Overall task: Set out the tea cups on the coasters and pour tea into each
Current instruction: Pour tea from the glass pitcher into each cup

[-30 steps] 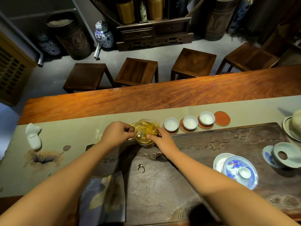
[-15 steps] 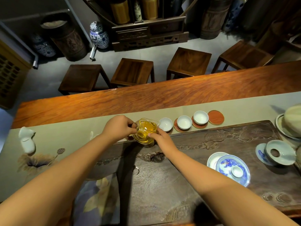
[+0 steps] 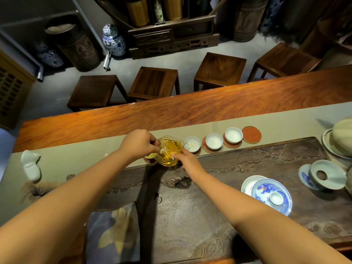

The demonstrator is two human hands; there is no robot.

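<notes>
Now my left hand (image 3: 140,142) is curled tight, pinching the handle of the glass pitcher (image 3: 169,151). My right hand (image 3: 183,159) touches the near side of the pitcher with its fingers bent against the glass. I cannot tell if it really grips or just steadies it. The pitcher is full of yellow tea and is tipped to the right, with its spout just over the first white cup (image 3: 192,143).

That first cup sits right beside the pitcher and has a little wet shine inside. Next to it is the second cup (image 3: 214,141) on a red coaster, and then the third cup (image 3: 233,135) on another one. After that comes a bare red coaster (image 3: 251,134) with nothing on it. Under my left hand, one more coaster (image 3: 149,159) peeks out, and something yellow shows on it, but I cannot tell what.

All of these stand in a row on the pale cloth runner (image 3: 85,155), along the far edge of the dark carved tea tray (image 3: 266,159). On the tray, to my right, sits a blue and white lidded bowl (image 3: 271,195). The long wooden worktop (image 3: 190,111) lies past the runner.
</notes>
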